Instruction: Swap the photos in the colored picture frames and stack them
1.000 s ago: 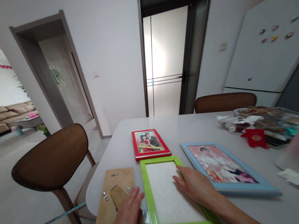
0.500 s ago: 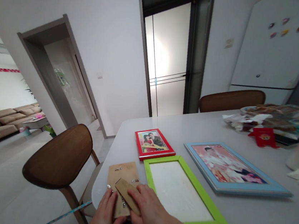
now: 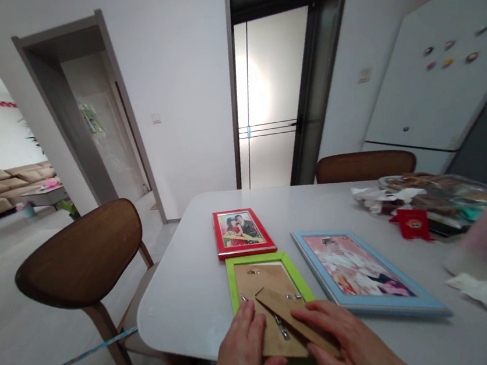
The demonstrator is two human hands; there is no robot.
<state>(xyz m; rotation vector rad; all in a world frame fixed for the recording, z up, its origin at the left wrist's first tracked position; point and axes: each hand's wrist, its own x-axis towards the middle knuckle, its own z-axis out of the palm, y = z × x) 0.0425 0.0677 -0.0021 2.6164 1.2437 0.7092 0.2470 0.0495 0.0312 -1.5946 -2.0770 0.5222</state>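
A brown picture-frame backing board with small metal clips and a hinged stand flap lies over the opening of the lime-green picture frame. White shows along the board's upper right edge inside the frame. My left hand grips the board's left side, thumb at the near edge and fingertips by a clip. On the other side, my right hand is closed over the stand flap and the board's right edge. Both hands hide the frame's near corners.
A red framed photo lies beyond the green frame, and a blue framed photo to its right. Bags, tissue and a red packet crowd the table's right side. A wooden chair stands at the left, with a blue patterned strip nearby.
Both hands have carried the backing board rightward from the bare table beside the green frame to over its opening. The view has shifted slightly right.
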